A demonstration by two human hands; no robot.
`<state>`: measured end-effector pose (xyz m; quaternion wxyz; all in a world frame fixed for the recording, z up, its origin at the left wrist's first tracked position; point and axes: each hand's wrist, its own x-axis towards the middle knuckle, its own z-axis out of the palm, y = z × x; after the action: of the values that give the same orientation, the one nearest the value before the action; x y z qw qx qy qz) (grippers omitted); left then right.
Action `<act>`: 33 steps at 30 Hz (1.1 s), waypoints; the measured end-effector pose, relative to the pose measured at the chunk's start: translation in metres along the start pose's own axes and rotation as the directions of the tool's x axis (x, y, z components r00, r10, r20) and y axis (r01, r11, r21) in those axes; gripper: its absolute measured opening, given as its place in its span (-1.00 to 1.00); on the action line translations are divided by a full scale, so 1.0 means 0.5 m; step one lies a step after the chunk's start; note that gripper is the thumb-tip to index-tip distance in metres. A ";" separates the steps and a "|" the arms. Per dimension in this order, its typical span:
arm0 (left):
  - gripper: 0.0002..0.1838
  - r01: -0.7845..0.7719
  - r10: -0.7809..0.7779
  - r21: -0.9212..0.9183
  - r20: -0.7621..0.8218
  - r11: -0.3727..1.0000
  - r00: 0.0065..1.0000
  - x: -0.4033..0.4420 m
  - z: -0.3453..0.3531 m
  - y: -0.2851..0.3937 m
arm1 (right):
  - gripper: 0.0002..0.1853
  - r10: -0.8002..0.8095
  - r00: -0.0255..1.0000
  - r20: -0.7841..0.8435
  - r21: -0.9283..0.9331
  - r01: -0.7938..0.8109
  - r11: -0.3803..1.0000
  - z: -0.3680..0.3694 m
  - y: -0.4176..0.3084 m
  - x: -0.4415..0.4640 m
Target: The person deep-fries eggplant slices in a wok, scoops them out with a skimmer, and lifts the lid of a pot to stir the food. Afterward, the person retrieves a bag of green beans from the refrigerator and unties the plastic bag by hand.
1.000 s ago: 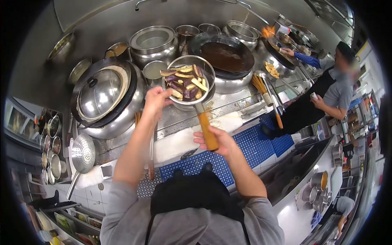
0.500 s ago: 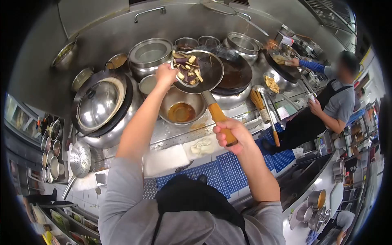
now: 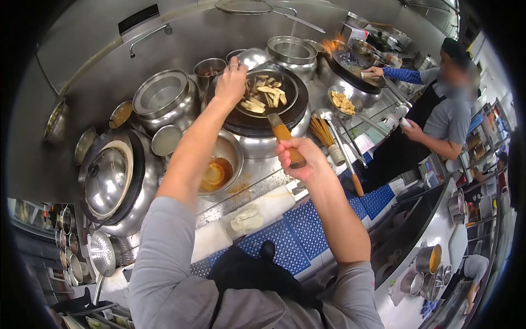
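My right hand (image 3: pixel 300 158) grips the wooden handle (image 3: pixel 285 140) of a round mesh strainer (image 3: pixel 296 94), which is over the middle wok (image 3: pixel 298 118). Pale and purple eggplant pieces (image 3: pixel 268 94) lie in the strainer's area; whether some are in the wok below I cannot tell. My left hand (image 3: pixel 232 83) is at the left of the strainer, fingers bent round the edge of a shiny metal bowl (image 3: pixel 255 57) tipped on its side. Below my left forearm sits a steel bowl (image 3: pixel 227 164) with brown liquid.
A lidded wok (image 3: pixel 107 181) stands left, near steel pots (image 3: pixel 161 96). A bamboo brush (image 3: pixel 327 140) and a ladle (image 3: pixel 350 170) lie right. Beyond, a co-worker (image 3: pixel 446 109) holds a brush at a wok with flames behind it. A perforated skimmer (image 3: pixel 102 253) is at lower left.
The strainer and both hands have moved forward over the middle wok. The metal bowl has tipped, and the eggplant has left it. The view has shifted right.
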<state>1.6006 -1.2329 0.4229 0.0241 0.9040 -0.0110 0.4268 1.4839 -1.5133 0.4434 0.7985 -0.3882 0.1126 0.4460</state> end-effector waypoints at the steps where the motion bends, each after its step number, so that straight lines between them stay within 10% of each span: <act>1: -0.78 0.003 -0.004 -0.038 -0.017 0.999 1.000 0.008 -0.009 -0.002 | -0.88 -0.013 1.000 -0.009 -0.010 0.013 1.000 -0.008 -0.001 0.003; 5: -0.85 0.099 -0.175 -0.230 -0.339 0.968 0.924 0.014 -0.046 -0.008 | -0.86 -0.014 0.999 -0.042 -0.017 0.013 1.000 -0.029 -0.015 0.017; 8: -0.62 0.527 -0.589 -0.398 -0.044 0.751 0.807 -0.023 -0.121 -0.031 | -0.90 -0.056 0.991 -0.118 -0.096 0.045 0.994 -0.029 -0.028 0.050; 11: -0.64 0.523 -0.733 -0.835 0.245 0.174 0.635 -0.128 -0.205 -0.069 | -0.99 -0.104 0.982 -0.161 -0.283 0.055 0.957 -0.024 -0.045 0.102; 15: -0.69 0.493 -0.740 -0.860 0.418 -0.134 0.527 -0.353 -0.387 -0.074 | -0.98 -0.290 0.923 -0.251 -0.491 0.137 0.860 -0.006 -0.048 0.165; 19: -0.80 0.505 -0.805 -0.812 0.494 -0.291 0.329 -0.524 -0.495 -0.060 | -0.97 -0.559 0.809 -0.180 -0.794 0.216 0.568 0.020 -0.005 0.166; 25: -0.80 0.495 -0.787 -0.813 0.510 -0.309 0.347 -0.604 -0.473 -0.117 | -0.58 -0.845 0.478 0.241 -0.933 -0.127 -0.338 -0.033 0.048 0.199; 30: -0.80 0.531 -0.769 -0.826 0.461 -0.189 0.442 -0.538 -0.444 -0.130 | -0.39 -0.882 0.383 0.275 -0.932 -0.119 -0.343 -0.025 0.086 0.138; 33: -0.78 0.581 -0.763 -0.812 0.413 -0.060 0.498 -0.442 -0.404 -0.126 | -0.48 -0.777 0.626 -0.065 -0.984 0.091 0.155 0.040 0.089 0.039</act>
<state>1.3066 -1.1593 0.3783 0.7115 0.5714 0.2128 0.3494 1.4564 -1.4735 0.4235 0.4407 -0.8958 -0.0567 0.0106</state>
